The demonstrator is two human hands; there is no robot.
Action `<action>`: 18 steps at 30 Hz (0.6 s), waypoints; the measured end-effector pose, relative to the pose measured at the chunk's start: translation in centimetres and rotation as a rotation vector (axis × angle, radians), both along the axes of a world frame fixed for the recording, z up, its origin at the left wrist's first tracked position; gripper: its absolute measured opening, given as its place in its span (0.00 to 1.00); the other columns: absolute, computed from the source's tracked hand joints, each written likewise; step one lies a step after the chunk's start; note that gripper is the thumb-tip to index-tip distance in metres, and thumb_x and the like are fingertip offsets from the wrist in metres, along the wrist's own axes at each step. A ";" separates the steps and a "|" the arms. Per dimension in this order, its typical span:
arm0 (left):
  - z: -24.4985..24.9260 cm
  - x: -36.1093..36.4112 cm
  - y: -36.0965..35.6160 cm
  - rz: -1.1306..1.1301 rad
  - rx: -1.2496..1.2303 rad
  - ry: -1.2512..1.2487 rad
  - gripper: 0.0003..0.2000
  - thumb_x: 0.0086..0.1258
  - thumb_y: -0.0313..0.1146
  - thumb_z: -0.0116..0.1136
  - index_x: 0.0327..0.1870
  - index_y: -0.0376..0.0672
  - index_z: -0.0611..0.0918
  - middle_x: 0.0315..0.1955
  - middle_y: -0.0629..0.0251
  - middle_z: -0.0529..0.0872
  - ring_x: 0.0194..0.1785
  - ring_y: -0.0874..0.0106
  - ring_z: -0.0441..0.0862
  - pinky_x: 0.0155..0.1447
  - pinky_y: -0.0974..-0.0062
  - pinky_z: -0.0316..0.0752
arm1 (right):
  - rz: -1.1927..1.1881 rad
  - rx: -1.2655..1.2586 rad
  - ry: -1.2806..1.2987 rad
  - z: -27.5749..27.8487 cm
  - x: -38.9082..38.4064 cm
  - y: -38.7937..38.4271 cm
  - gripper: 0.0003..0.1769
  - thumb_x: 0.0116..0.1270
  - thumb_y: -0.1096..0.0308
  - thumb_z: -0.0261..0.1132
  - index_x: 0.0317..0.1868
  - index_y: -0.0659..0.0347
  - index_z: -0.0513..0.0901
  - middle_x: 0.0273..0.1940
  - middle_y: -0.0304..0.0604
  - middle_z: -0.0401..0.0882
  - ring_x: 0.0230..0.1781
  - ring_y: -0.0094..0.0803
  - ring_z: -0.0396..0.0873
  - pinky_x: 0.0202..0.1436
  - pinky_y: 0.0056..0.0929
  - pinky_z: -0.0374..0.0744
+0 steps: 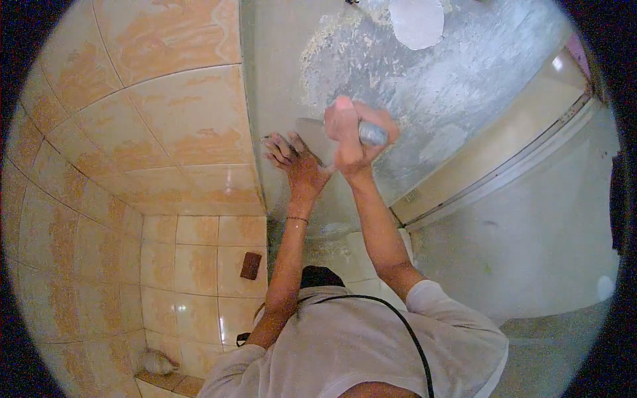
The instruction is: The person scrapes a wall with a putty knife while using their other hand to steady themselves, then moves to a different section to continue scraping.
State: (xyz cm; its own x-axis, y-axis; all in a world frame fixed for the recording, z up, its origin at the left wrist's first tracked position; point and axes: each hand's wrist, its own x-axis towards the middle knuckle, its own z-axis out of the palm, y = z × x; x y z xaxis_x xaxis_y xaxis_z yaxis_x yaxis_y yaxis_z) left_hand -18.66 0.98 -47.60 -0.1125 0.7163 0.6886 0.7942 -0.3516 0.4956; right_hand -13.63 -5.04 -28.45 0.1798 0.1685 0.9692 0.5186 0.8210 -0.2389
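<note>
My right hand [348, 136] is wrapped round the grey handle of a scraper [373, 134], its rounded end sticking out past my fingers. The flat blade runs leftward, close over the grey plastered surface [285, 79]. Just below and left of the blade, my left hand [302, 169] lies on that surface with its fingers spread, holding nothing. Rough, flaking patches [338, 60] show above both hands, and a pale round patch [418, 23] sits farther up.
Orange-and-cream tiles [192, 126] line the left side. A small brown rectangular piece [250, 266] shows against the tiles at lower left, and a whitish bundle [158, 361] lies in the corner. A cream frame [491, 159] runs diagonally at right. A black cable [405, 325] crosses my shirt.
</note>
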 end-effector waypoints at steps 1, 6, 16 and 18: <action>0.2 -0.1 -0.1 0.002 0.009 0.004 0.73 0.42 0.78 0.63 0.77 0.32 0.40 0.75 0.32 0.29 0.77 0.34 0.22 0.73 0.29 0.24 | 0.017 0.003 0.020 0.0 -0.2 0.1 0.10 0.65 0.70 0.66 0.24 0.59 0.80 0.24 0.40 0.78 0.24 0.26 0.74 0.28 0.30 0.70; -0.5 0.0 0.5 0.093 0.074 0.077 0.72 0.43 0.78 0.64 0.77 0.31 0.41 0.75 0.31 0.30 0.77 0.33 0.24 0.72 0.28 0.25 | -0.133 0.367 -0.008 -2.5 2.7 3.2 0.07 0.63 0.70 0.65 0.26 0.58 0.78 0.23 0.37 0.75 0.22 0.27 0.72 0.25 0.30 0.68; 0.6 0.0 -0.3 0.040 0.136 -0.032 0.71 0.43 0.78 0.63 0.79 0.37 0.40 0.76 0.33 0.32 0.78 0.34 0.26 0.72 0.28 0.28 | 0.081 -0.040 0.049 1.9 -1.1 0.7 0.11 0.66 0.71 0.61 0.24 0.57 0.76 0.20 0.34 0.73 0.18 0.28 0.70 0.24 0.29 0.68; 0.0 0.0 0.0 0.039 0.087 -0.004 0.71 0.44 0.78 0.63 0.79 0.39 0.38 0.76 0.33 0.31 0.78 0.33 0.26 0.72 0.28 0.28 | 0.151 -0.115 0.172 1.9 -1.3 0.8 0.15 0.65 0.73 0.61 0.18 0.57 0.76 0.16 0.34 0.73 0.14 0.28 0.70 0.20 0.30 0.67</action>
